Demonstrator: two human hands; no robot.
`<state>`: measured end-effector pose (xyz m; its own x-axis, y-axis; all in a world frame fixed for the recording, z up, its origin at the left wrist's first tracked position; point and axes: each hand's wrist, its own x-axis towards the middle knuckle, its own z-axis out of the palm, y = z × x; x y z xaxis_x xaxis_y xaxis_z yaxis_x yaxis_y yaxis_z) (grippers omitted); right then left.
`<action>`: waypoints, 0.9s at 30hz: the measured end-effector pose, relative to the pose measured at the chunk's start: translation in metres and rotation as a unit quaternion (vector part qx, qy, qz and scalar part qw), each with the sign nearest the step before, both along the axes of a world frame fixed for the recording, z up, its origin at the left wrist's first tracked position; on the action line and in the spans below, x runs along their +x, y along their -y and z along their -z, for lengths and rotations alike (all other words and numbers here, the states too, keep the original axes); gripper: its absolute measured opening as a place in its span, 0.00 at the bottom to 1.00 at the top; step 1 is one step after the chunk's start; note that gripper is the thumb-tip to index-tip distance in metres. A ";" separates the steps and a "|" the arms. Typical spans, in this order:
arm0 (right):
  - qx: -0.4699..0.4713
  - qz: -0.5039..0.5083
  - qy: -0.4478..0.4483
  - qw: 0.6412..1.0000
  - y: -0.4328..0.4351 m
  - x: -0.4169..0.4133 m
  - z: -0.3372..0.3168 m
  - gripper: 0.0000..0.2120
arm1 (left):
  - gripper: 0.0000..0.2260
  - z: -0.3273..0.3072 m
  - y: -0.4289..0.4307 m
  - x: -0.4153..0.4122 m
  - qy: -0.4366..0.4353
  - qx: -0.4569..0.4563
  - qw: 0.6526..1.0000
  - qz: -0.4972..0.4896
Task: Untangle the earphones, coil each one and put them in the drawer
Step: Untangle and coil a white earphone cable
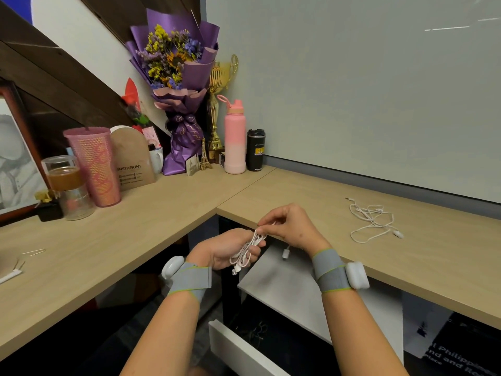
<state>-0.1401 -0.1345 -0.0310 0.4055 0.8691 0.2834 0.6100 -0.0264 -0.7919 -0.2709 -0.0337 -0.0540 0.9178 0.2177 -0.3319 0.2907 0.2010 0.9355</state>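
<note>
Down front the drawer [238, 346] sits open. Our left hand [230, 249] grips the half-coiled earphones [248, 253] while the right hand [290, 226] pinches the loose cord; we'd keep loops even and snug. Second earphones [372, 219] wait tangled on the counter [311, 196].

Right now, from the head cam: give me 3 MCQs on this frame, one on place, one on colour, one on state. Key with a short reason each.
1. Where do the loose white earphones lie?
A. on the desk, right of the hands
B. in the drawer
C. beside the tumbler

2. What colour is the taller water bottle by the trophy?
A. blue
B. pink
C. green

3. What state is the drawer in?
A. shut
B. removed
C. pulled open

Key: 1 A, the cable sprawls on the desktop apart from both hands. 2 B, pink body and lid. 3 C, its white front stands out below the left hand and right hand, which hold a coiled earphone.
</note>
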 end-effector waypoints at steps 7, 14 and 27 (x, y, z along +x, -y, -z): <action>-0.027 -0.010 -0.077 0.997 0.005 0.005 0.014 0.06 | 0.18 0.003 -0.002 -0.006 -0.026 -0.015 0.999 0.028; -0.075 0.011 -0.137 0.988 0.009 0.003 0.016 0.16 | 0.09 0.000 -0.001 -0.003 -0.040 -0.011 0.999 0.029; -0.009 -0.032 -0.190 0.981 0.004 -0.002 0.027 0.08 | 0.08 -0.007 -0.005 -0.005 -0.012 -0.048 0.997 0.054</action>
